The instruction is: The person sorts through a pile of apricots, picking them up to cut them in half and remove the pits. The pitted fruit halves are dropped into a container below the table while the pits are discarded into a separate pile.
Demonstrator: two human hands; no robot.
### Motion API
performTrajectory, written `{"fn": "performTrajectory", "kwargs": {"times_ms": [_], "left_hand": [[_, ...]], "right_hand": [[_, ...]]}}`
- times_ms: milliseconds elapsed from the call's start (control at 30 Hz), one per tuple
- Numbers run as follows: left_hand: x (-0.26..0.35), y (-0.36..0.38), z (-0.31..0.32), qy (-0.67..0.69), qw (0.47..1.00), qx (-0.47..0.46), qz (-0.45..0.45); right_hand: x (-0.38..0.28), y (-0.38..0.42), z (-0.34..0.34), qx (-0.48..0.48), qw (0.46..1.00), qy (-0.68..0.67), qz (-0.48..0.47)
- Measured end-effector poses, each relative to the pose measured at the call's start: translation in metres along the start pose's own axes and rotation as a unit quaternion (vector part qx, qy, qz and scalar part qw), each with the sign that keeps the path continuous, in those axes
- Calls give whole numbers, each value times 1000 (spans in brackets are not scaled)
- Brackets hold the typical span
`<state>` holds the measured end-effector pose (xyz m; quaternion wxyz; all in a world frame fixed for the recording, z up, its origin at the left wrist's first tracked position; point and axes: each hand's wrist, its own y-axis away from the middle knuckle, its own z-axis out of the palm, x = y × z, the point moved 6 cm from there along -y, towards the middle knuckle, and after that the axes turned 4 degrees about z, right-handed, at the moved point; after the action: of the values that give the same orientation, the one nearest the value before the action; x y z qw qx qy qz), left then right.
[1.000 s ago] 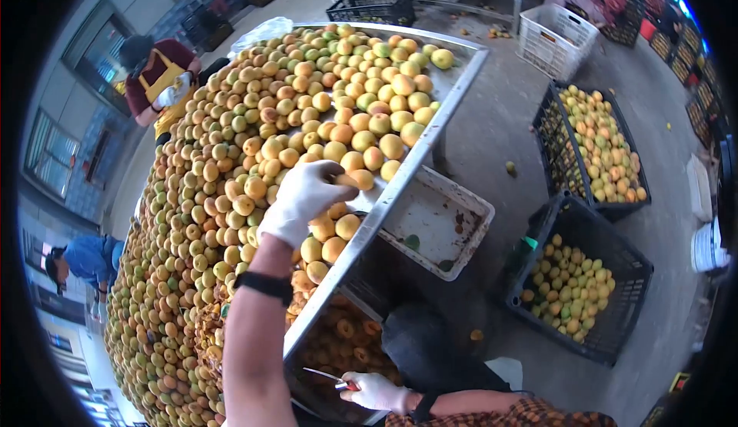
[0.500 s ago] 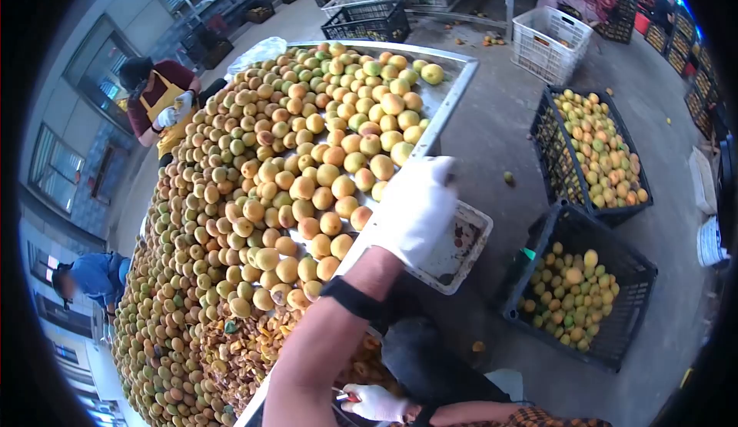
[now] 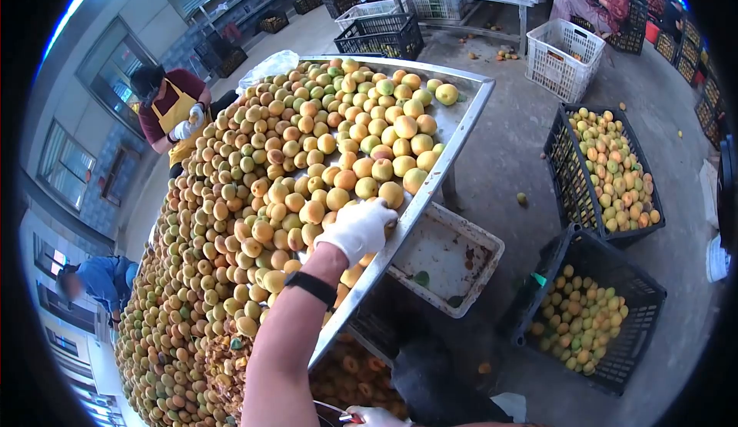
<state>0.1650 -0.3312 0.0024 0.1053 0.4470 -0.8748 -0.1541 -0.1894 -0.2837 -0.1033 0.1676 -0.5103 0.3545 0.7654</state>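
Heaped apricots (image 3: 254,196) cover the metal-edged table (image 3: 450,154). My left hand (image 3: 357,231), in a white glove with a dark band at the wrist, is down among the apricots beside the table's right edge. Its fingers curl inward, and what they hold, if anything, is hidden. Low at the bottom edge, my gloved right hand (image 3: 377,418) is closed on a small red-handled tool (image 3: 352,418), partly cut off by the frame. Split, browned fruit pieces (image 3: 227,369) lie on the table's near part. Opened apricot halves (image 3: 354,377) sit below the table edge.
A dirty white tray (image 3: 453,262) is beside the table. Two black crates, a nearer one (image 3: 642,327) and a farther one (image 3: 565,173), hold apricots on the right. A white crate (image 3: 565,58) stands behind. One co-worker (image 3: 173,108) is across the table, another (image 3: 100,281) at left.
My left hand has moved from beyond the table's edge, above the white tray, back left onto the apricots. The view has shifted, and my right hand sits lower in it.
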Motion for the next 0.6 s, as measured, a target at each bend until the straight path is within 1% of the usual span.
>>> {"fn": "performTrajectory", "kwargs": {"times_ms": [67, 100, 133, 167, 200, 233, 267, 300, 333, 400, 433, 500, 533, 600], "left_hand": [[6, 20, 0, -50, 997, 47, 28], [2, 23, 7, -52, 997, 45, 28], [-1, 24, 16, -64, 996, 46, 53], [-4, 26, 22, -76, 993, 48, 77], [-6, 30, 22, -78, 993, 50, 76], [-10, 34, 10, 15, 989, 138, 53], [-17, 39, 2, 109, 969, 222, 29], [-32, 41, -6, 233, 918, 321, 13], [-45, 41, -19, 293, 897, 329, -31], [-66, 31, -32, 337, 887, 297, -102], [-71, 24, -35, 339, 886, 299, -103], [-83, 5, -26, 279, 914, 245, -165], [-85, -7, -20, 169, 934, 251, -190], [-62, -16, -23, 64, 952, 221, -202]], "right_hand": [[-1, 0, 1, 1, 1000, -4, -4], [0, 0, 1, 7, 1000, -21, 2], [2, 0, 1, 12, 999, -35, 9], [1, 1, 1, 12, 999, -45, -3], [-1, 1, 1, 11, 999, -43, -4], [-4, 3, -1, 5, 999, -35, 0], [-5, 4, -2, -1, 1000, -29, 5], [0, 2, 0, 3, 999, -43, 2], [2, 0, 3, 2, 999, -47, 3], [6, -2, 2, 3, 997, -82, 12], [5, -2, 1, 2, 997, -79, 14], [-2, -2, -2, 1, 999, -35, 3], [-3, -3, -3, 1, 999, -33, 3], [-2, -3, -3, -10, 999, -33, 20]]}}
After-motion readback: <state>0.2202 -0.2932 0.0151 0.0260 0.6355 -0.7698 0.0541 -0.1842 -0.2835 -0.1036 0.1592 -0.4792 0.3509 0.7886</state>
